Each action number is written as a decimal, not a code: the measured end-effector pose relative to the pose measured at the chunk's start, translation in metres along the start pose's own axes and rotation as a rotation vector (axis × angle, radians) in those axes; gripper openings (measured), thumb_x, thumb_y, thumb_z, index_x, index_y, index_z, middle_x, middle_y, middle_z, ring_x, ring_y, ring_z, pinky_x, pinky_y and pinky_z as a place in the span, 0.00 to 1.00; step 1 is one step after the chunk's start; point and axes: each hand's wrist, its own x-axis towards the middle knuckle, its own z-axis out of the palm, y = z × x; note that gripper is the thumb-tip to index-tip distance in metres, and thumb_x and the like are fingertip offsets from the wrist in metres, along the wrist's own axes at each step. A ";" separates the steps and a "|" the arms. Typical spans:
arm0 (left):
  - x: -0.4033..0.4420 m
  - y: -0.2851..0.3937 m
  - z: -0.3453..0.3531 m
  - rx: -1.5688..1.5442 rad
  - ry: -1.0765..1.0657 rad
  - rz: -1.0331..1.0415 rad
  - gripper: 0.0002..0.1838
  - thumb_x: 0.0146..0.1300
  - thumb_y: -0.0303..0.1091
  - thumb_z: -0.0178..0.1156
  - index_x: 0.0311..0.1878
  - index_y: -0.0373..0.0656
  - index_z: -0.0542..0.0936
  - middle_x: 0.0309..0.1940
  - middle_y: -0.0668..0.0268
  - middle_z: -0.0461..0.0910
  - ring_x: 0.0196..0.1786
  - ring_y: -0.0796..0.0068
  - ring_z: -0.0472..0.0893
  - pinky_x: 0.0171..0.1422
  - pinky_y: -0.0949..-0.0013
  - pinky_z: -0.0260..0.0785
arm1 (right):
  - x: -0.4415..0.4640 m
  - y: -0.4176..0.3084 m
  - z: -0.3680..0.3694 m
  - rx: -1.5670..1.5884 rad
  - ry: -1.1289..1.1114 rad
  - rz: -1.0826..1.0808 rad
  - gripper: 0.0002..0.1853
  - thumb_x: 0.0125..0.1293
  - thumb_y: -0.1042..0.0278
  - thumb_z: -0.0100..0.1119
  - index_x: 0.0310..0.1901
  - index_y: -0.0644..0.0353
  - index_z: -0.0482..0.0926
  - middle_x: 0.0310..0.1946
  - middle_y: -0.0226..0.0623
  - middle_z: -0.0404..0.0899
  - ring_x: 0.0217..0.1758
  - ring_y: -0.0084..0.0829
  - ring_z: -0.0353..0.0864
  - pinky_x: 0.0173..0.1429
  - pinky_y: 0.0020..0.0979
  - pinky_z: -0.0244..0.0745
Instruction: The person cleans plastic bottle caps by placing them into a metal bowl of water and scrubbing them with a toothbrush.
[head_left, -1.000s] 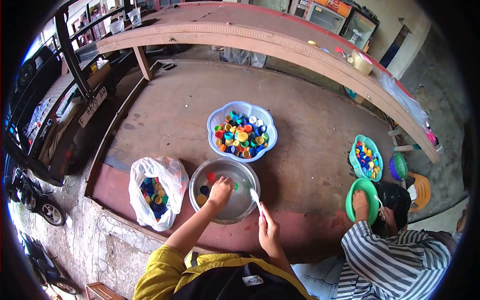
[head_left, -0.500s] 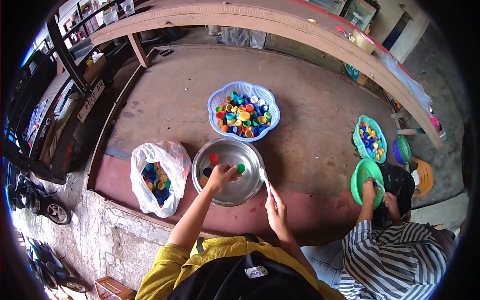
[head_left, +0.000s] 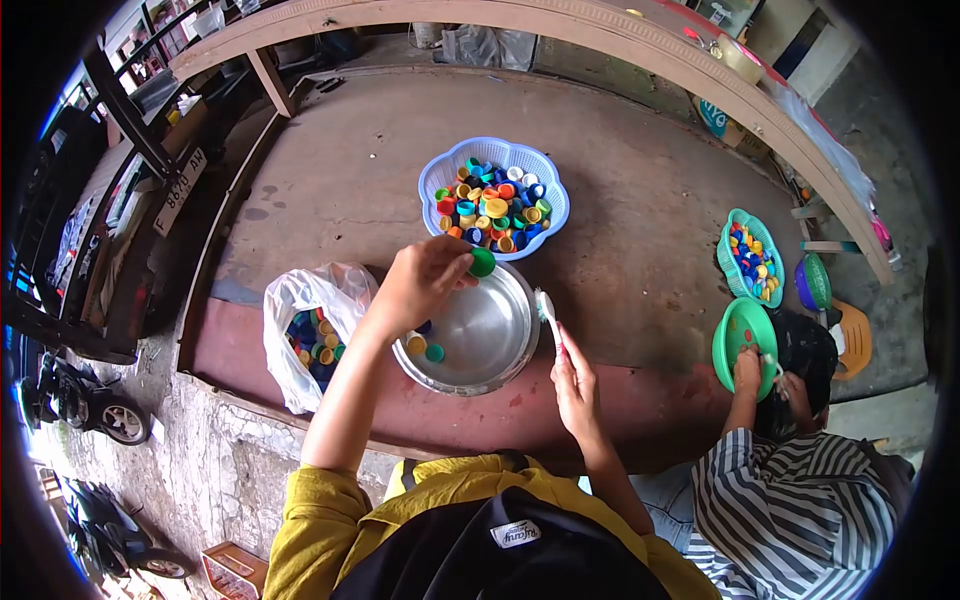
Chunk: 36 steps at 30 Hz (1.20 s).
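Raised over the far rim of the metal basin (head_left: 490, 335), my left hand (head_left: 415, 285) pinches a green bottle cap (head_left: 482, 263). My right hand (head_left: 575, 385) grips a toothbrush (head_left: 551, 325) by its handle, bristle end up, just right of the basin. A yellow cap (head_left: 415, 343) and a green cap (head_left: 434, 353) lie at the basin's left side; my left arm hides part of that side. Behind the basin stands a lavender basket (head_left: 433, 180) full of coloured caps. To the left, a white plastic bag (head_left: 285, 375) holds more caps.
At the right, a co-worker in a striped shirt (head_left: 770, 490) works with both hands at a green basin (head_left: 722, 345). Beyond it sits a teal basket (head_left: 728, 265) of caps. A wooden rail (head_left: 560, 15) crosses the far side of the brown table (head_left: 330, 190).
My left hand has lifted the green cap from inside the basin up to its far rim. My right hand with the toothbrush has shifted slightly right.
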 end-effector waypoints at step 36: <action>-0.023 -0.031 0.019 -0.453 0.012 0.052 0.15 0.66 0.29 0.53 0.54 0.34 0.71 0.39 0.63 0.79 0.42 0.76 0.79 0.49 0.71 0.72 | -0.019 0.000 0.002 -0.120 0.049 -0.012 0.21 0.69 0.75 0.43 0.63 0.61 0.64 0.31 0.30 0.71 0.29 0.16 0.64 0.35 0.18 0.64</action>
